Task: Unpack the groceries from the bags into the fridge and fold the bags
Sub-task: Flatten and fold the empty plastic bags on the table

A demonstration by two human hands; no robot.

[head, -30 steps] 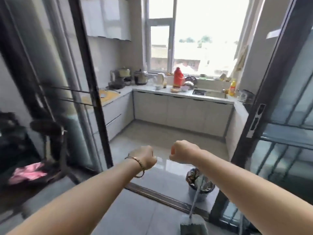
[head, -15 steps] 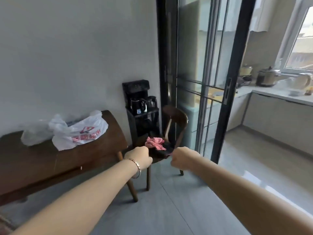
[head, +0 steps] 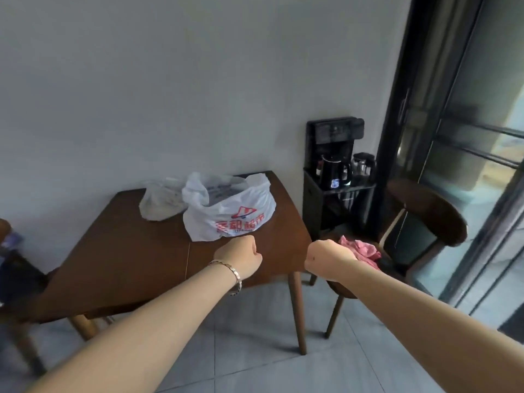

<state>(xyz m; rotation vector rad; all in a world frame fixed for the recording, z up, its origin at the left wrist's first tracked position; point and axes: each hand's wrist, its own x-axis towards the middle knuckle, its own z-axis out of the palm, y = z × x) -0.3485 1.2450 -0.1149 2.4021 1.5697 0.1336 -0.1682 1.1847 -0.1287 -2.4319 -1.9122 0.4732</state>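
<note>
Straight ahead, a white plastic bag (head: pixel 229 212) with red print lies slumped on the far right part of a dark wooden table (head: pixel 127 251), its mouth open toward the wall (head: pixel 170 80). A second, clear bag (head: pixel 161 202) lies touching it on the left, closer to the wall; what either one holds cannot be made out. The person's arms reach forward side by side. The left hand (head: pixel 239 256), a bracelet (head: pixel 235 275) on its wrist, is balled into a fist with the fingers tucked under and nothing in them, and it appears over the tabletop just short of the white bag's near edge. The right hand (head: pixel 326 258) is likewise a closed, empty fist, held off the table's right corner and apart from both bags. Just behind that fist a pink cloth (head: pixel 361 251) lies crumpled on the seat of a wooden chair (head: pixel 431 219), which stands close beside the table's right legs. A black stand (head: pixel 331 199) fills the gap between table and chair against the wall, carrying a black kettle (head: pixel 334 171) and a glass pot (head: pixel 364 164). To the right rises a dark-framed glass sliding door (head: pixel 482 109). Another dark chair (head: pixel 17 273) shows at the left edge, blurred. Grey floor tiles (head: pixel 255 364) run under the table.
</note>
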